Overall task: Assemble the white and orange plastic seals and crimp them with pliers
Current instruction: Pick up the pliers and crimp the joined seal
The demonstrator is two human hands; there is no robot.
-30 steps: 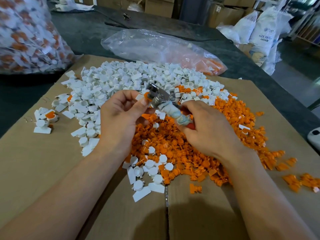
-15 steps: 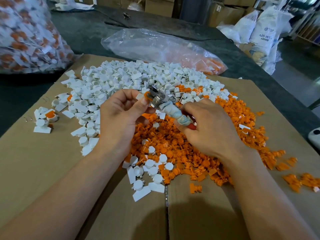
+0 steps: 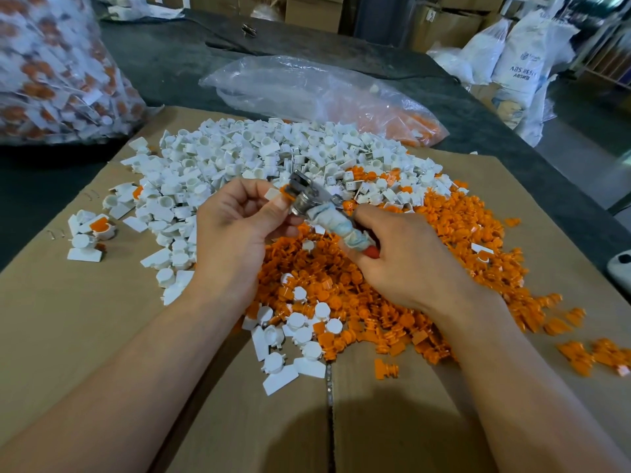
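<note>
My left hand (image 3: 235, 227) pinches a white and orange seal (image 3: 277, 194) between thumb and fingers, held up over the piles. The metal jaws of the pliers (image 3: 304, 196) close around that seal. My right hand (image 3: 409, 264) grips the pliers' handles, which are wrapped in pale cloth with a red tip showing. A heap of white seal bodies (image 3: 273, 155) lies behind the hands. To the right and under the hands lies a heap of orange inserts (image 3: 444, 233).
All lies on flattened cardboard (image 3: 85, 319) over a dark table. A few assembled seals (image 3: 90, 233) sit at the left. A big bag of finished seals (image 3: 51, 70) stands far left; a clear plastic bag (image 3: 307, 90) lies behind the piles. Sacks stand at the back right.
</note>
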